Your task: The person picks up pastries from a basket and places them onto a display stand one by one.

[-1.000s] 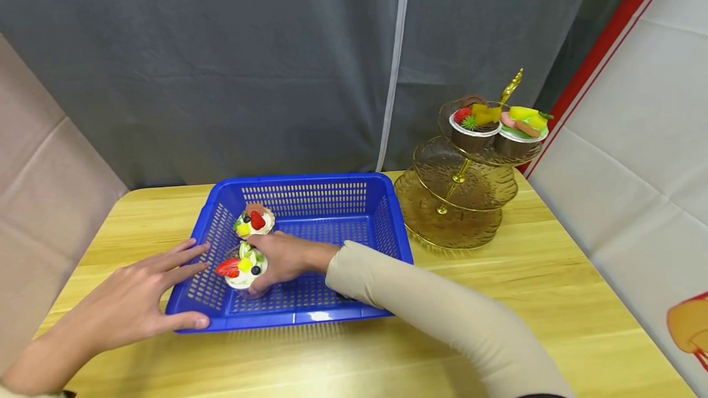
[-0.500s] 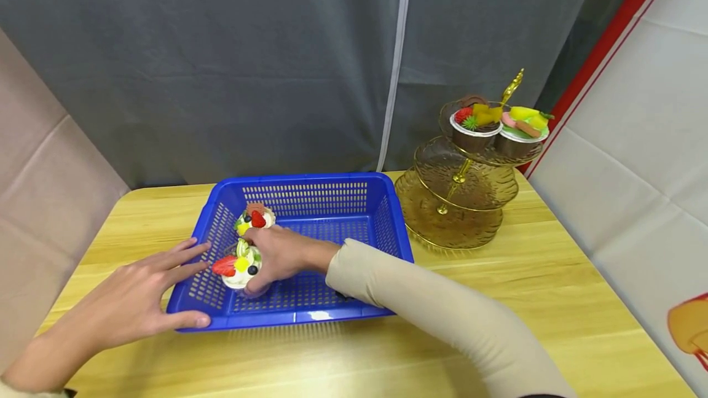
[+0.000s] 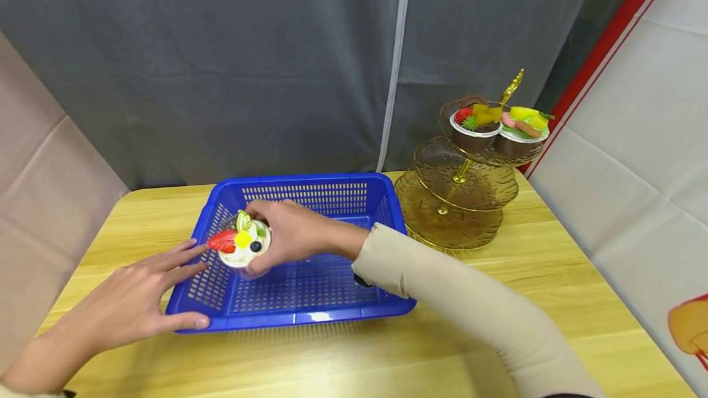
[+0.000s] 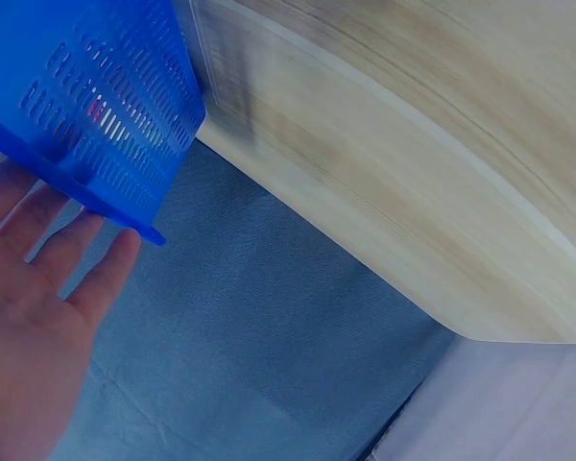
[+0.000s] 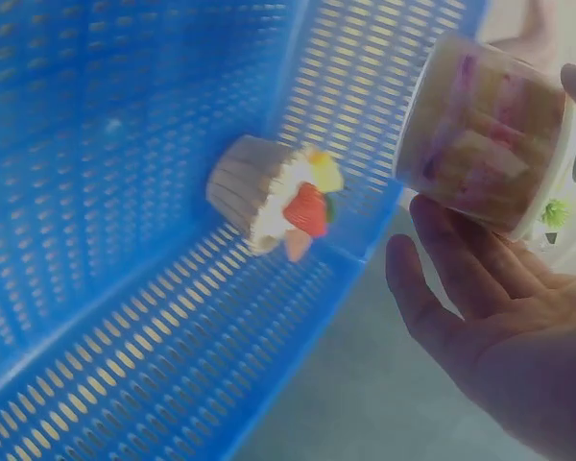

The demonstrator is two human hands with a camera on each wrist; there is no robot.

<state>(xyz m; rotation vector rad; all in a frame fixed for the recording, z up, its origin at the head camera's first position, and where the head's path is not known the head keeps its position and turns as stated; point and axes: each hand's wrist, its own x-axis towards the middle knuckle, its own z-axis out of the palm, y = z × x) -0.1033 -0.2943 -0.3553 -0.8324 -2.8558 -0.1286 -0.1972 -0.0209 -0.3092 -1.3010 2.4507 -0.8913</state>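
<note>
My right hand [image 3: 298, 231] grips a clear dessert cup [image 5: 490, 134] by its side, thumb and fingers around it. The cup has a pink-and-tan layered filling and a white cream top with a strawberry, a yellow cube and a blueberry [image 3: 255, 246]. It hangs raised over the left part of a blue perforated basket [image 3: 310, 318]. A cupcake [image 5: 259, 192] with a strawberry sits inside the basket; the raised cup and hand hide it in the head view. My left hand [image 3: 141, 293] rests at the basket's left rim with its fingers [image 4: 72, 245] extended.
Right of the basket stands a gold three-tier stand [image 3: 453, 195], its top tier bearing a chocolate fruit cup [image 3: 474, 128] and a green-topped cup [image 3: 522, 131]. Beneath them is a wooden table [image 3: 531, 275]. A grey curtain [image 3: 249, 78] hangs behind.
My right hand has lifted the dessert cup up from the basket floor and slightly away, so it now covers the cupcake in the head view. The left hand has stayed put.
</note>
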